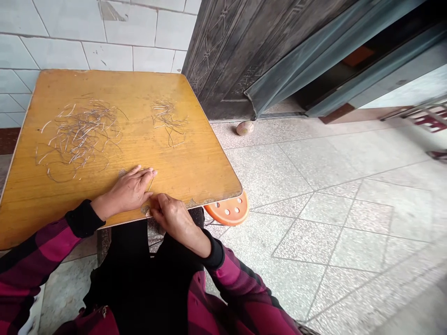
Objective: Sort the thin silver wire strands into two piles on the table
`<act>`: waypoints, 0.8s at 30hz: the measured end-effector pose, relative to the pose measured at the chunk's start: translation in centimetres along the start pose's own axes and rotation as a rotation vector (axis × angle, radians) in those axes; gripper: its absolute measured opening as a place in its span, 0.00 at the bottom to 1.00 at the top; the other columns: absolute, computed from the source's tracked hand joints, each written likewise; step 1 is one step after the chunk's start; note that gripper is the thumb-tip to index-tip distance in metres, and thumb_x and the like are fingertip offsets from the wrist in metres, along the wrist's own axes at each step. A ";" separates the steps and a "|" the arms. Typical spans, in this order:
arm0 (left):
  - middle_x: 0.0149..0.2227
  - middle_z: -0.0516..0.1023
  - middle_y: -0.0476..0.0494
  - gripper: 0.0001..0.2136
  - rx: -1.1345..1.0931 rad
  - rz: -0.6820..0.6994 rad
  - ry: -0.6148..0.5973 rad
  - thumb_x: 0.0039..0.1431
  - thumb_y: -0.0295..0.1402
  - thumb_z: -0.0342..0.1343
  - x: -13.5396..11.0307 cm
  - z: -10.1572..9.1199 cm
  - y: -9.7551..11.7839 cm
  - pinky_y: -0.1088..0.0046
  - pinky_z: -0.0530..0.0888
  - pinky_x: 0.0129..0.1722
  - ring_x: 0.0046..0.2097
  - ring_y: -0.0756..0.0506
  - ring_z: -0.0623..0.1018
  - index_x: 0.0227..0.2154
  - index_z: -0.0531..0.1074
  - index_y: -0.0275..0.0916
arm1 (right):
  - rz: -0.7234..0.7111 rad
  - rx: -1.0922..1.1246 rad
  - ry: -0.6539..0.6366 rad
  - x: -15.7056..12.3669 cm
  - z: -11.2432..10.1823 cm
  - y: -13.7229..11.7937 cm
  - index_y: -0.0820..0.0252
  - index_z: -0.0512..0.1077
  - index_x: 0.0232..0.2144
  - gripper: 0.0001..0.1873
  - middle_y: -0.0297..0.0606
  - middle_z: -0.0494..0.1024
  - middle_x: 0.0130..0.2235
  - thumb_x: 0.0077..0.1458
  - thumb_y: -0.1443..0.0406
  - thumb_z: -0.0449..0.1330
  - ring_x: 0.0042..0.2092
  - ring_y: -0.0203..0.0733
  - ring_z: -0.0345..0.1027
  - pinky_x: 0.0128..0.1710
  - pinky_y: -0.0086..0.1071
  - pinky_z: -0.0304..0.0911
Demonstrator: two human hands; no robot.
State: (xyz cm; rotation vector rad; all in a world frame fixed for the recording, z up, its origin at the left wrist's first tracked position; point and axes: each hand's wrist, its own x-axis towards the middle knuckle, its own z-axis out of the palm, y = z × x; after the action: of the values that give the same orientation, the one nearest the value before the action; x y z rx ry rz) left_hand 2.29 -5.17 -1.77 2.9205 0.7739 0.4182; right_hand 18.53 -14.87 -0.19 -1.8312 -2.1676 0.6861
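Observation:
My left hand (131, 190) lies flat near the front edge of a worn wooden table (195, 158), fingers stretched out and pressing on a thin strand (151, 183). My right hand (171, 216) sits at the table's front edge just beside it, fingers curled in a pinch on the near end of that strand. A large tangle of thin pale strands (80, 135) is spread over the table's left half. A smaller bunch of strands (168, 120) lies at the back right.
An orange plastic stool (228, 211) pokes out under the table's right front corner. A small round ball (245, 127) rests on the tiled floor by a dark metal door (251, 51). White tiled wall stands behind the table.

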 end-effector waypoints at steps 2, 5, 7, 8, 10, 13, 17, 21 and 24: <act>0.59 0.71 0.30 0.24 -0.012 -0.026 -0.013 0.61 0.30 0.52 0.0 -0.1 0.2 0.52 0.61 0.65 0.62 0.38 0.69 0.60 0.59 0.31 | -0.007 -0.025 0.000 -0.2 0.0 0.1 0.64 0.70 0.38 0.04 0.40 0.76 0.34 0.60 0.69 0.57 0.33 0.40 0.70 0.31 0.30 0.57; 0.60 0.71 0.31 0.26 -0.019 -0.068 -0.026 0.59 0.27 0.51 0.0 -0.2 0.5 0.52 0.59 0.65 0.63 0.39 0.69 0.61 0.58 0.32 | -0.047 -0.065 -0.015 -0.2 -0.6 0.5 0.63 0.72 0.40 0.06 0.41 0.76 0.37 0.62 0.68 0.55 0.33 0.39 0.70 0.31 0.29 0.56; 0.60 0.71 0.31 0.25 -0.022 -0.086 -0.022 0.59 0.25 0.50 0.0 -0.2 0.7 0.51 0.59 0.66 0.63 0.39 0.69 0.60 0.59 0.31 | -0.083 -0.090 -0.035 0.0 -1.2 0.7 0.62 0.73 0.41 0.08 0.40 0.76 0.37 0.62 0.67 0.55 0.33 0.38 0.70 0.30 0.29 0.55; 0.60 0.71 0.31 0.25 -0.023 -0.090 -0.019 0.59 0.25 0.49 0.0 -0.2 0.8 0.51 0.58 0.66 0.63 0.39 0.69 0.60 0.59 0.31 | -0.102 -0.100 -0.047 0.1 -1.5 0.8 0.61 0.74 0.41 0.09 0.40 0.76 0.37 0.63 0.67 0.54 0.33 0.38 0.70 0.30 0.29 0.54; 0.60 0.71 0.30 0.24 -0.022 -0.094 -0.017 0.60 0.25 0.47 0.0 -0.2 0.8 0.50 0.58 0.66 0.63 0.39 0.69 0.60 0.60 0.30 | -0.131 -0.125 -0.070 0.4 -2.1 1.0 0.60 0.76 0.42 0.10 0.39 0.76 0.37 0.63 0.67 0.54 0.32 0.37 0.69 0.28 0.30 0.52; 0.59 0.71 0.30 0.24 -0.020 -0.095 -0.022 0.59 0.24 0.47 0.0 -0.2 1.0 0.49 0.58 0.66 0.63 0.38 0.69 0.59 0.60 0.29 | -0.185 -0.161 -0.102 1.1 -2.6 1.3 0.59 0.77 0.43 0.12 0.39 0.76 0.36 0.64 0.67 0.53 0.31 0.36 0.67 0.27 0.31 0.49; 0.59 0.72 0.32 0.25 -0.043 -0.119 -0.021 0.57 0.22 0.47 0.0 -0.2 1.1 0.47 0.56 0.66 0.62 0.39 0.69 0.59 0.60 0.30 | -0.287 -0.190 -0.129 2.0 -3.0 2.0 0.56 0.77 0.44 0.12 0.38 0.76 0.37 0.63 0.69 0.55 0.30 0.35 0.65 0.26 0.32 0.46; 0.59 0.72 0.33 0.26 -0.060 -0.135 -0.030 0.56 0.20 0.45 0.0 -0.2 1.3 0.47 0.56 0.66 0.63 0.39 0.69 0.60 0.60 0.31 | -0.363 -0.253 -0.162 2.5 -3.4 2.5 0.57 0.77 0.46 0.13 0.39 0.76 0.37 0.63 0.70 0.56 0.30 0.36 0.63 0.26 0.33 0.43; 0.60 0.71 0.33 0.26 -0.061 -0.141 -0.033 0.56 0.19 0.45 0.0 -0.2 1.4 0.47 0.56 0.66 0.63 0.39 0.68 0.60 0.60 0.32 | -0.444 -0.291 -0.160 2.5 -3.8 2.8 0.60 0.76 0.45 0.12 0.41 0.76 0.37 0.62 0.72 0.55 0.32 0.38 0.63 0.29 0.34 0.47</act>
State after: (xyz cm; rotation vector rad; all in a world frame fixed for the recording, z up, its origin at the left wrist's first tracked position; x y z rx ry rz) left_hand 2.87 -6.39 -1.40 2.7871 0.9377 0.3724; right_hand 22.17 -11.36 1.47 -1.3583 -2.7743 0.4478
